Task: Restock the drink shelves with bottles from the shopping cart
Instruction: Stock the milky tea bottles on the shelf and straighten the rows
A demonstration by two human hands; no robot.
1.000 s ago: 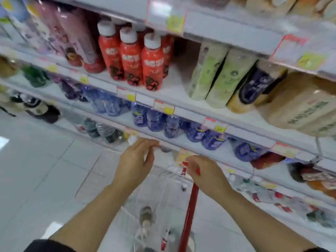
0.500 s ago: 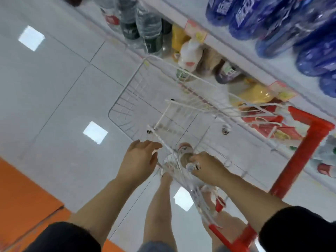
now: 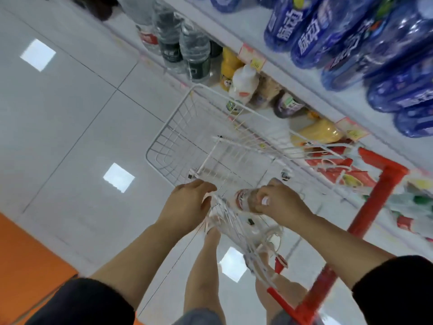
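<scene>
Fingers (image 3: 269,192) of the right hand (image 3: 281,204) are curled round one end of the bottle (image 3: 243,200). It looks like the neck end, since a small white bit, maybe the cap, peeks out between them, though it's blurry. The bottle lies on its side and pokes out of the fist toward 9 o'clock, red-and-white label showing, right over the near corner of the shopping cart (image 3: 178,127), around 5 o'clock from the middle of the view. My guess is it's a small plastic drink: not fragile, fairly stiff, a bit of weight if it's full, and that glossy label could be slick. So I'd shift the grip to the middle of the body before standing it up, because a neck hold will let it swing. At 9 o'clock from the bottle, just beside it, the left hand (image 3: 187,204) has its fingers close together and hooked over the cart's wire rim. The shelves (image 3: 304,87) run across 12 to 3 o'clock, with blue bottles (image 3: 311,36) packed in up top.
</scene>
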